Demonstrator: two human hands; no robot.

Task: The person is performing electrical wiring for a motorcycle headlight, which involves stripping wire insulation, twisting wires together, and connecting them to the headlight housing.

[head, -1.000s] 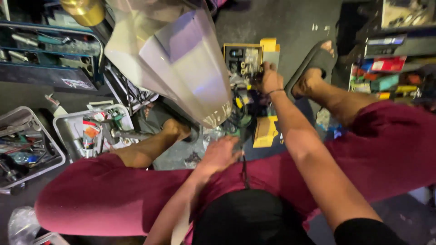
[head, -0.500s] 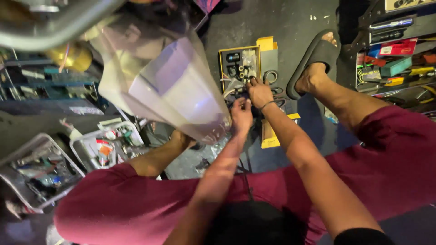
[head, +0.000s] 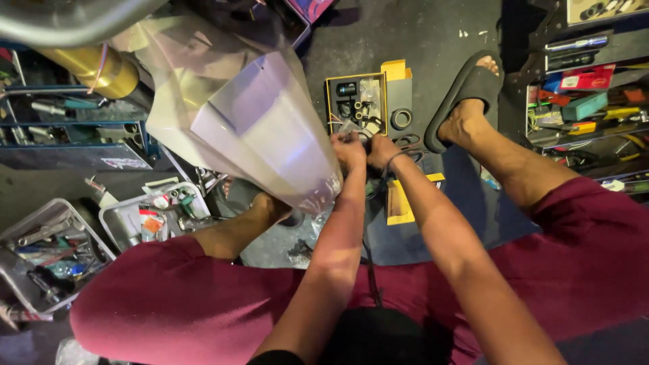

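I sit on the floor in maroon shorts with both arms stretched forward. My left hand (head: 349, 150) and my right hand (head: 383, 150) meet side by side, fingers curled around a small dark part with thin wires (head: 366, 135); what exactly each hand grips is too small to tell. Just beyond them lies an open yellow-edged box (head: 390, 98) with small black parts in foam. A large pale translucent motorcycle body panel (head: 257, 128) juts in from the upper left, its tip next to my left wrist.
A wire tray of tools (head: 40, 250) and a plastic bin of small items (head: 145, 216) sit at left. A gold cylinder (head: 91, 67) lies upper left. My sandalled foot (head: 466, 101) rests at right, beside racks of tools (head: 585, 101). Yellow cardboard (head: 399, 203) lies under my arms.
My left hand has risen from near my lap to join the right hand at the small part by the box. The camera view has shifted closer and slightly left.
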